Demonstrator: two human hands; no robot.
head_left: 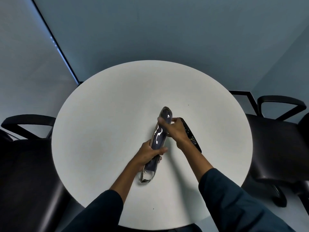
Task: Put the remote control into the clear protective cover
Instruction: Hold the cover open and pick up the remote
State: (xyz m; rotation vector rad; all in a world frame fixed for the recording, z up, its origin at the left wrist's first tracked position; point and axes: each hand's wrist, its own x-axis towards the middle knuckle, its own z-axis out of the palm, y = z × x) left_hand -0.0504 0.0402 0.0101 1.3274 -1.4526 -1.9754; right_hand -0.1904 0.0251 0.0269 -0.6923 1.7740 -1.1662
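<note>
The clear protective cover (159,136) is a long glossy sleeve with dotted edging, and it looks dark inside. It is held slanted over the middle of the round white table (103,114). My left hand (148,154) grips its lower half, and the open bottom end hangs below my fist. My right hand (177,131) holds its upper part, with blurred fingers wrapped over the front. The black remote control (192,139) lies just right of my right hand, partly hidden by the hand and wrist. Whether the hand touches it is unclear.
Two black office chairs flank the table, one on the left (25,148) and one on the right (275,139). Grey walls stand behind the table.
</note>
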